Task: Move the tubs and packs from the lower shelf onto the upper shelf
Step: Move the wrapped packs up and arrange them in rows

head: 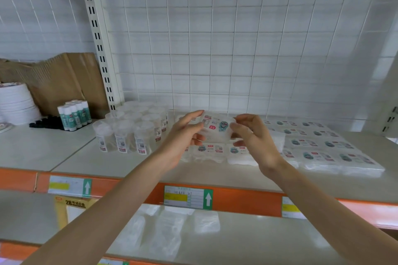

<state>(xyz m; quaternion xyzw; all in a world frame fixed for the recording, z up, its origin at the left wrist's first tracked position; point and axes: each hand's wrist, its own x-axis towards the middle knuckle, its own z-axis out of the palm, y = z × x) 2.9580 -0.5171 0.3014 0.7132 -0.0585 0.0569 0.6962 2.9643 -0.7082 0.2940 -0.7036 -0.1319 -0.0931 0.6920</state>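
We hold a small clear plastic pack with a red and teal label (217,127) between both hands, lifted just above the pale upper shelf (129,163). Our left hand (185,133) pinches its left end, fingers over the top and thumb beneath. Our right hand (252,135) clamps the right end with curled fingers.

The pack hangs over a near row of like labelled packs (215,149). A cluster of clear round tubs with white labels (131,129) stands to the left, and flat rows of labelled packs (323,148) spread to the right.

To do this well, we judge we should lower the pack level and square it to the row under it. The label should face up like the rest. Both ends should be let go together, so the slippery film does not slide off its neighbours.

Several soft white packs (165,228) lie on the pale lower shelf (258,239), so more trips seem due.
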